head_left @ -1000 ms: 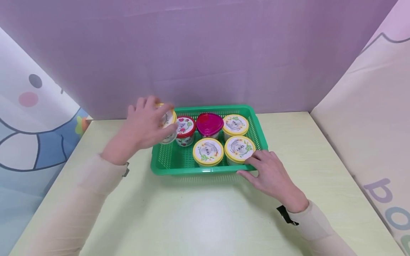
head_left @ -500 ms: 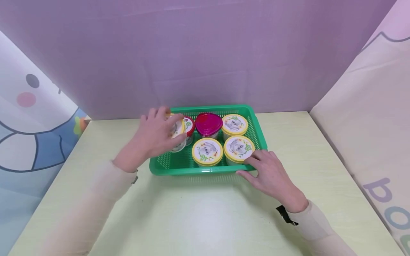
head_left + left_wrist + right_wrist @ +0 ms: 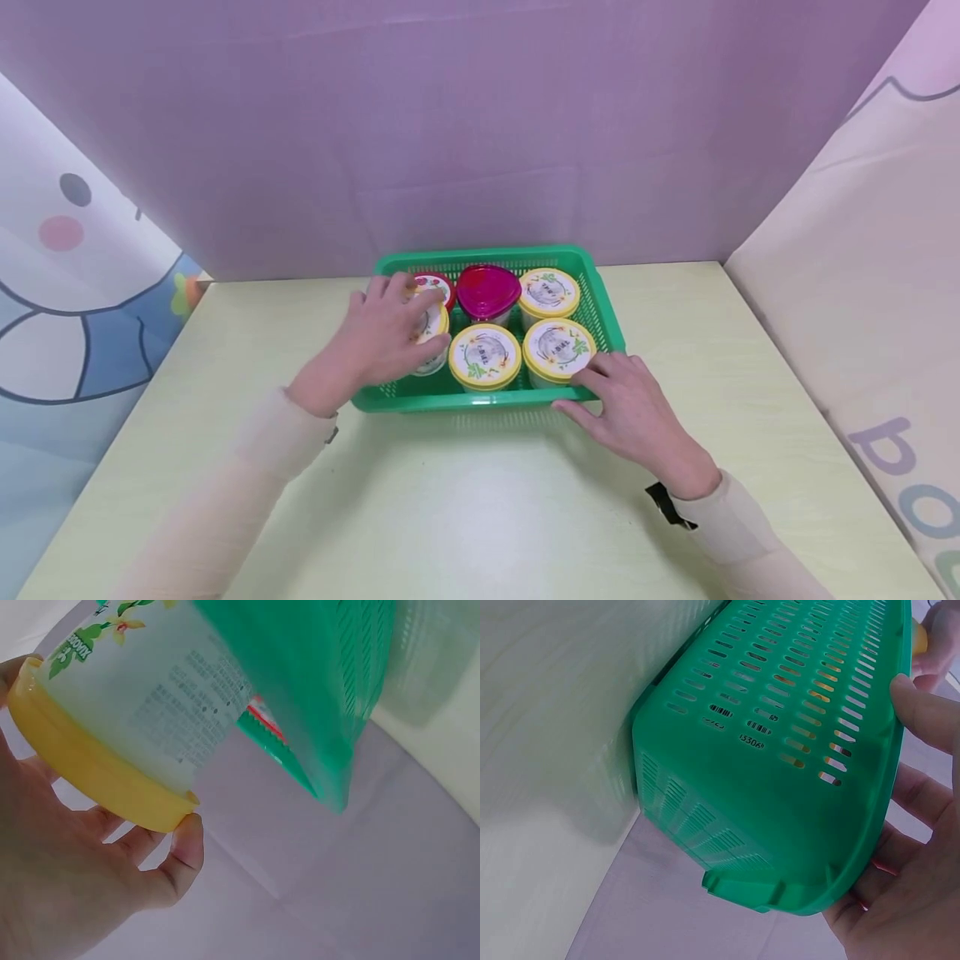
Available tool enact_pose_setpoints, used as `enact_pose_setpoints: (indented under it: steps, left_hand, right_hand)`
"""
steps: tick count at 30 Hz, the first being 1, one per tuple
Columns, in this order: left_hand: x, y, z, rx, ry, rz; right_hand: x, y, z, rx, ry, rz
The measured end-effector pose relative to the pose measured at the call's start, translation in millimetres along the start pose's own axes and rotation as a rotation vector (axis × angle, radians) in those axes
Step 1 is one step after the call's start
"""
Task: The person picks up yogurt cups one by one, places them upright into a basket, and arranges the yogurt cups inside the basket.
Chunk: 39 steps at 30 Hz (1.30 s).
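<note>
My left hand [image 3: 386,329] grips a tub with a yellow lid [image 3: 112,784] by that lid, at the left front of the green plastic basket [image 3: 480,401]. The tub's clear printed side [image 3: 161,697] shows in the left wrist view. Behind it a red-lidded tub [image 3: 437,285] stands partly covered by my fingers. My right hand [image 3: 633,408] holds the basket's front right rim, thumb outside and fingers over the edge. Those fingers lie close to a yellow-lidded tub [image 3: 558,348]; contact with it cannot be told.
Also in the basket are a magenta-lidded container [image 3: 488,292] at the back middle and yellow-lidded tubs at the back right [image 3: 550,292] and front middle [image 3: 485,356]. The basket stands on a pale table [image 3: 480,500] against a purple cloth backdrop [image 3: 480,125].
My left hand has brought the yellow-lidded tub rightward and towards me, from the basket's back left to its front left, beside the front middle tub. My right hand stays on the rim.
</note>
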<state>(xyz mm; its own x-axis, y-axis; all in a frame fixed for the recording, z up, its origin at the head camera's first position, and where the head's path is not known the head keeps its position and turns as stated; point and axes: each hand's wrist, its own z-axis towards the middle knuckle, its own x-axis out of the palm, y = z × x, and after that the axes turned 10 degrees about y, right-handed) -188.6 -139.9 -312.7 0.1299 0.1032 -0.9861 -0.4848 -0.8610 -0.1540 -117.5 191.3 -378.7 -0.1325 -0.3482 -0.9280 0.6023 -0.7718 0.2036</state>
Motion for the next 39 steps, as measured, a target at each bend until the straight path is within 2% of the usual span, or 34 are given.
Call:
enact_pose_setpoints:
  steps: [9,18,26,39]
  left_hand:
    - [6.0,-3.5,-0.3,-0.002,0.014,0.013]
    - [16.4,0.0,0.0,-0.027,0.042,-0.009]
    - [25.6,3.1,2.0,-0.036,0.103,-0.021]
    - [34.8,6.5,3.8,-0.009,0.187,-0.010]
  right_hand:
    - [-0.1,0.0,-0.1,0.006,0.009,0.002]
    - [1.0,-0.8,-0.3,0.005,0.001,0.002]
    - [1.6,-1.2,0.1,-0.007,-0.007,0.001]
    - [1.6,-1.1,-0.2,-0.008,-0.007,-0.001]
